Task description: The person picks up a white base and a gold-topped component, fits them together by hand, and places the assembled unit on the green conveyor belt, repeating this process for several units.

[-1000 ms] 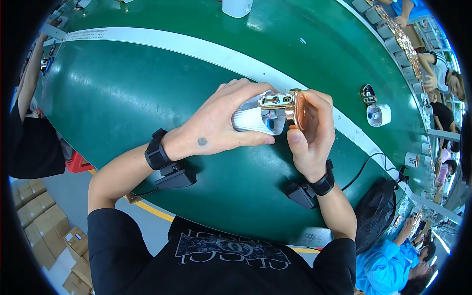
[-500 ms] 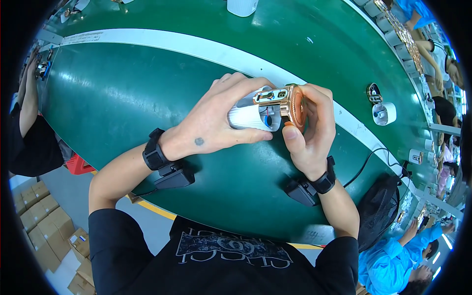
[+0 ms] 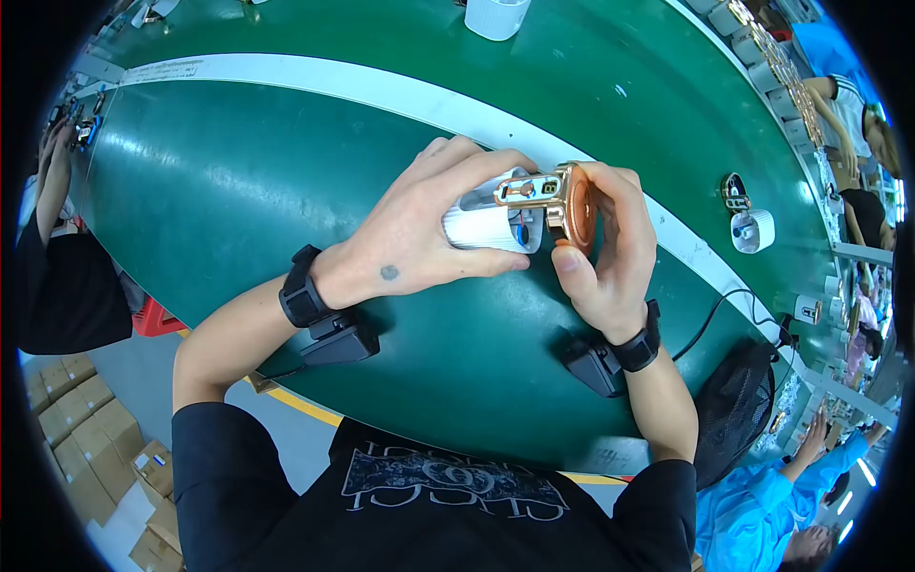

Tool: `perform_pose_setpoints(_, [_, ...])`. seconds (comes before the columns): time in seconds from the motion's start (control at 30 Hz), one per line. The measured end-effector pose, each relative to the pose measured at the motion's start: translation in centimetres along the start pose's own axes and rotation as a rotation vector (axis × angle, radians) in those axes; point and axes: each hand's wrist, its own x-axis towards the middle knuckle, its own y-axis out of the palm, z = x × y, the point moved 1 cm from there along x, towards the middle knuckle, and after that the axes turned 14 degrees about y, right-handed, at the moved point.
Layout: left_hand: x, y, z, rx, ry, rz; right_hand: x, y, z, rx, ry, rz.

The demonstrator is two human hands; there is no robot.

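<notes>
My left hand point(image 3: 410, 210) is wrapped round a white ribbed plastic housing point(image 3: 478, 229), which lies on its side with its open end toward the right. Inside that opening a blue part and some wiring show. In my right hand point(image 3: 610, 253) is a rose-gold cap point(image 3: 578, 210), pinched between thumb and fingers. A narrow gold-framed panel point(image 3: 529, 191) reaches from the cap along the housing's top edge. Cap and housing stand slightly apart at the lower side. Both hands are raised above the green table point(image 3: 429, 353).
A white strip point(image 3: 381, 86) divides my table from a green conveyor belt point(image 3: 591, 76). On the belt stand a white housing point(image 3: 498, 17) and, at right, an open housing point(image 3: 752, 231) beside its gold cap. A black mesh bag point(image 3: 739, 410) lies at the right. Co-workers sit at both sides.
My right hand and the cap have shifted slightly right, and the gap to the housing has widened a little. Housings on the belt have moved right and downward in the picture.
</notes>
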Motion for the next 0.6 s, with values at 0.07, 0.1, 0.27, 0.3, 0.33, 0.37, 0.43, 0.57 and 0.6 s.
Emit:
perform_pose_setpoints(0.07, [-0.2, 0.1, 0.1, 0.013, 0.031, -0.005, -0.2, -0.3, -0.2, -0.034, -0.050, 0.013])
perform_pose_setpoints(0.1, [-0.2, 0.0, 0.0, 0.021, 0.048, -0.009, -0.2, -0.4, -0.2, -0.052, -0.078, 0.019])
perform_pose_setpoints(0.27, [-0.5, -0.1, -0.5, 0.039, 0.162, -0.055, -0.5, -0.5, 0.3, -0.101, -0.212, -0.031])
perform_pose_setpoints(0.3, [-0.5, -0.2, -0.6, 0.059, 0.188, -0.053, -0.4, -0.5, 0.6, -0.147, -0.274, -0.057])
perform_pose_setpoints(0.33, [-0.6, -0.3, -0.7, 0.077, 0.215, -0.051, -0.3, -0.6, 1.1, -0.192, -0.336, -0.082])
perform_pose_setpoints(0.37, [-0.6, -0.3, -0.7, 0.093, 0.239, -0.048, -0.3, -0.6, 1.3, -0.238, -0.395, -0.108])
perform_pose_setpoints(0.43, [-0.7, -0.2, -0.7, 0.111, 0.247, -0.050, -0.3, -0.5, 1.1, -0.227, -0.387, -0.106])
perform_pose_setpoints(0.57, [-0.5, -0.2, -0.6, 0.140, 0.264, -0.058, -0.1, -0.5, 0.8, -0.195, -0.353, -0.096])
perform_pose_setpoints(0.6, [-0.4, -0.2, -0.6, 0.137, 0.267, -0.065, -0.1, -0.5, 0.8, -0.185, -0.341, -0.092])
